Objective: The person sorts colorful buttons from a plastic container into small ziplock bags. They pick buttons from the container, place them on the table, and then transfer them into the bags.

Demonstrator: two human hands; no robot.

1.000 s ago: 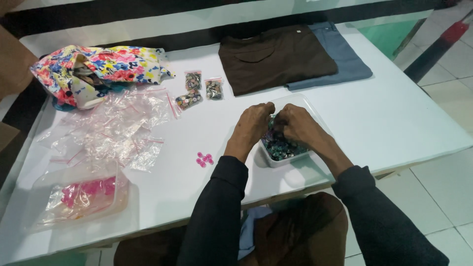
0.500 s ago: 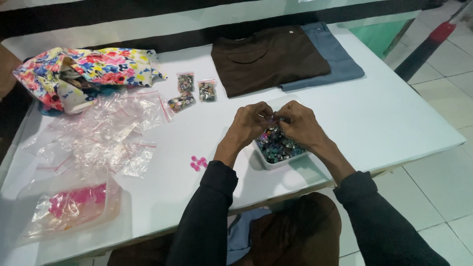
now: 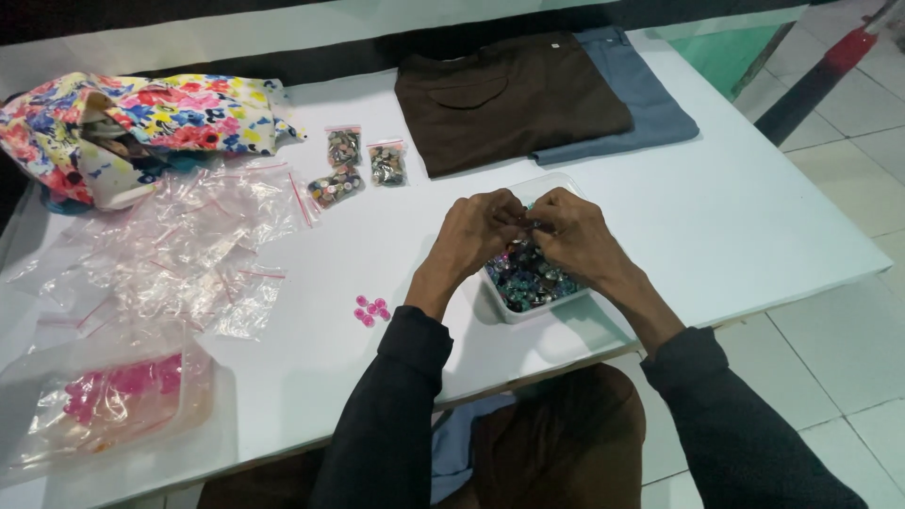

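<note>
Right now both hands meet fingertip to fingertip over the clear tub of buttons [image 3: 528,283] on the white table [image 3: 754,226]; the left hand [image 3: 476,231] and right hand [image 3: 575,231] pinch something too small to tell. Best kept low above the tub, so a dropped piece lands inside

I take this for a small garment-trimming workroom. On the white table [image 3: 754,236] lie folded clothes [image 3: 514,99] far, a pile of empty zip bags [image 3: 179,250] left, and bagged buttons [image 3: 344,146].
</note>
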